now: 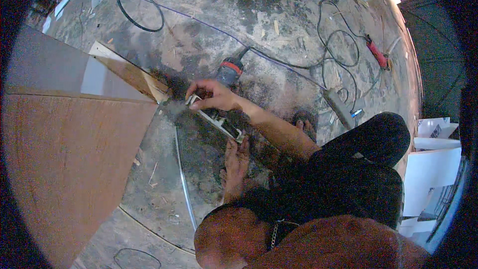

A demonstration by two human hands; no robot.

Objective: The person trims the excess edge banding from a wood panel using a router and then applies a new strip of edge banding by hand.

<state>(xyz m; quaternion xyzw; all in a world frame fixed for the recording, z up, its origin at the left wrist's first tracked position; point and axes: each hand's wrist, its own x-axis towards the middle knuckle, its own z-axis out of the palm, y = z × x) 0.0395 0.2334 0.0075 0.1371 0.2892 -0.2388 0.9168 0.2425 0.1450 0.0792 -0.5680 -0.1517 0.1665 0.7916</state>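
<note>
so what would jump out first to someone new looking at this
Mid-frame, the right hand grips one end of a white strip on the dusty floor, the left hand at its other end. A power tool lies just beyond, and brown boards fill the left.

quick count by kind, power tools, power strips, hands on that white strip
power tools: 2, a grey and red one and a red one
power strips: 1
hands on the white strip: 2, right hand, left hand
total: 5
</note>
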